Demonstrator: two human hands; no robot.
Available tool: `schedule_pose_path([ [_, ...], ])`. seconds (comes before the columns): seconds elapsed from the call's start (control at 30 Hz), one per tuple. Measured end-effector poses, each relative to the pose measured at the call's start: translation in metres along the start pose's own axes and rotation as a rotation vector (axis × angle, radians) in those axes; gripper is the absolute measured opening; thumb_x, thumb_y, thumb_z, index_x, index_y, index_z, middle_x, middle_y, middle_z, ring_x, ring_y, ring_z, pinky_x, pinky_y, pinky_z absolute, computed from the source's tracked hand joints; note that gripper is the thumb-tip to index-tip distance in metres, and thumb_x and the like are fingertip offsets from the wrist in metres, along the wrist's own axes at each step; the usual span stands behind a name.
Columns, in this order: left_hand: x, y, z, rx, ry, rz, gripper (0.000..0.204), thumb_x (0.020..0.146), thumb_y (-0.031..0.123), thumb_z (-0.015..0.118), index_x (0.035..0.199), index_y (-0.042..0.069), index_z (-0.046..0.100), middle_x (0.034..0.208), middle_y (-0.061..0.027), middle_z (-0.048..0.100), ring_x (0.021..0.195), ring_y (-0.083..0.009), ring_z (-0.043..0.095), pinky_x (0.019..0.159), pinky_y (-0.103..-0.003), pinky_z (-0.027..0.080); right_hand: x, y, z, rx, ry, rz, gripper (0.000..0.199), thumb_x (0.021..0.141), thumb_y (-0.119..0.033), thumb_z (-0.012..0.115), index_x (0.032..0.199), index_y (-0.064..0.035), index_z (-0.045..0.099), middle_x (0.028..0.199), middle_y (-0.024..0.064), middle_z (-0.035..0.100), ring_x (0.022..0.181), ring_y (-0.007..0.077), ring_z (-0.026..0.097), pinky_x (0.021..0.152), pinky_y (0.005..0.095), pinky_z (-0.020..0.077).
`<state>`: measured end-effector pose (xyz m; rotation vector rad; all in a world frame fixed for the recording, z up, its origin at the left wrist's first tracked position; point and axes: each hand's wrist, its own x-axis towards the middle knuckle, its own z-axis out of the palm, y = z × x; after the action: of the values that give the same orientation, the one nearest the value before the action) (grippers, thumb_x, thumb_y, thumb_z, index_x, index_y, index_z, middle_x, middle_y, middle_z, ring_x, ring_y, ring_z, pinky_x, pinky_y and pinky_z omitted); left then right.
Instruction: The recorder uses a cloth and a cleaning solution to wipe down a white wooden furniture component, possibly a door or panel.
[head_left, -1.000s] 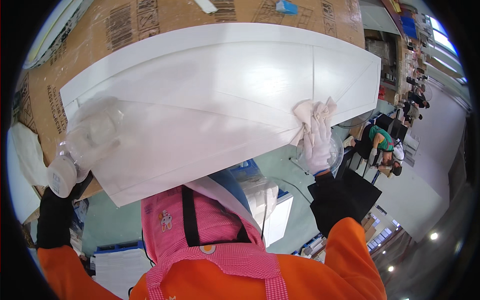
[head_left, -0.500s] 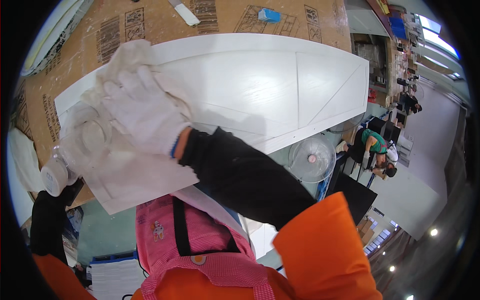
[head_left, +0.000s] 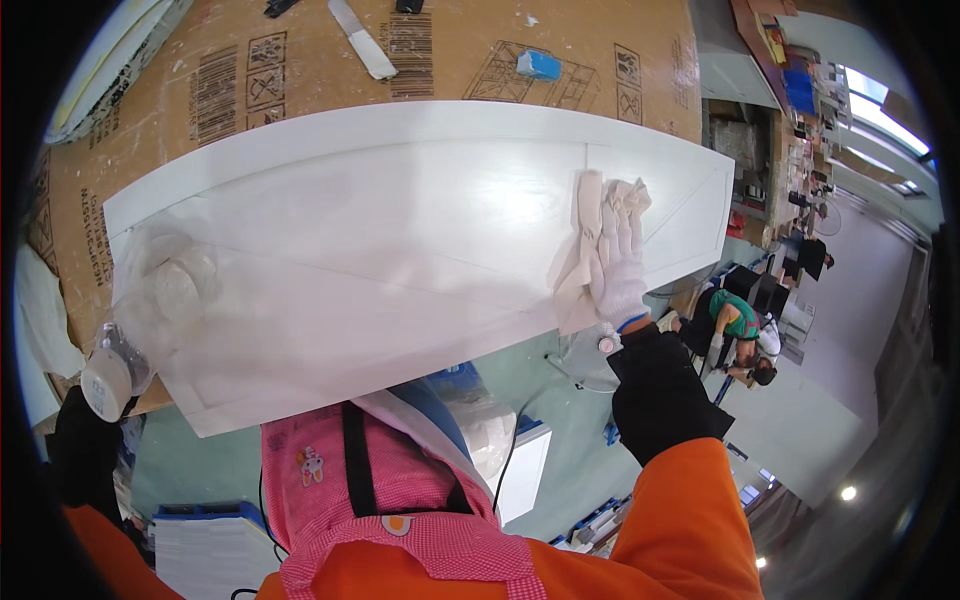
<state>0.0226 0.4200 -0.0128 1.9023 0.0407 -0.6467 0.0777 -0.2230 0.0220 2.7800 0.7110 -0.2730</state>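
My right hand (head_left: pixel 622 285), in a white knit glove, holds a beige cloth (head_left: pixel 585 270) against a long white panel (head_left: pixel 400 230). The cloth bunches around and beside its fingers, near a groove at the panel's right part. Thin straight and slanting grooves cross the panel's face. At the panel's left end, my left forearm (head_left: pixel 85 445) comes up in a black sleeve. Beyond its cuff are a white round lid-like piece (head_left: pixel 105 385) and a pale, see-through shape (head_left: pixel 175 285). My left hand's fingers cannot be made out there.
Brown printed cardboard (head_left: pixel 220 60) covers the table under the panel. A scraper-like blade (head_left: pixel 362 40) and a small blue block (head_left: pixel 539 66) lie beyond it. A person in a green top (head_left: pixel 738 312) works at the right. White boards (head_left: pixel 205 555) are stacked low at left.
My right hand and the cloth have swept from the panel's left end to its right part. The panel sits slightly nearer in the view. The left forearm has hardly moved.
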Motion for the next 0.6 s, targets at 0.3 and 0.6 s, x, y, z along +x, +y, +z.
schedule_pose_path([
  [0.3,0.006,0.044,0.011,0.647,0.205,0.378,0.042,0.088,-0.002,0.071,0.127,0.006,0.059,0.12,-0.0092,0.063,0.109,-0.0209,0.065,0.095,-0.033,0.057,0.145,-0.002,-0.006,-0.005,0.435,0.093,0.053,0.103,-0.022,0.057,0.148,0.0051,0.051,0.153,0.022,0.052,0.147,0.0414,0.04,0.125,0.0537,0.0276],
  [0.6,0.004,0.015,-0.008,0.219,0.262,0.433,0.05,0.074,0.016,0.082,0.119,0.003,0.066,0.117,-0.0111,0.064,0.111,-0.0272,0.064,0.1,-0.038,0.052,0.08,-0.134,-0.051,0.282,0.318,-0.039,0.058,0.102,-0.023,0.056,0.151,0.0072,0.049,0.16,0.0284,0.044,0.15,0.0494,0.036,0.127,0.0551,0.0248],
])
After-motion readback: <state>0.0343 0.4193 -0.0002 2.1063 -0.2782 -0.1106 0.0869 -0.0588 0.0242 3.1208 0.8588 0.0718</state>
